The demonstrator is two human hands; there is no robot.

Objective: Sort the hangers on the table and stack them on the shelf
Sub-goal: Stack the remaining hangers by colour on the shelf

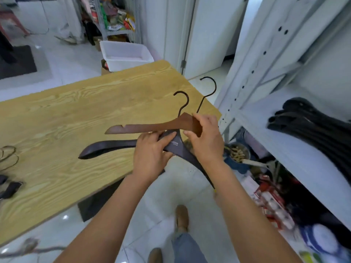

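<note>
Grips are pinching beside the shelf (303, 168): left hand (152, 156) dark hanger (114, 146), right hand (206, 141) brown hanger (152, 127); hooks (183, 103) likely needing alignment.

Occlusions and cut-offs, head view.
Right hand (206, 141) covers the brown hanger's (152, 127) right half. Left hand (152, 156) covers the dark hanger's (112, 147) neck, and its right arm runs behind the right forearm. Lettering (174, 143) on it is too small to read. Black hanger pile (311, 126) on the shelf (303, 164) is cut by the right edge, and dark bits (9, 188) on the table (76, 111) by the left edge. Clutter (273, 209) under the shelf is blurred.
</note>
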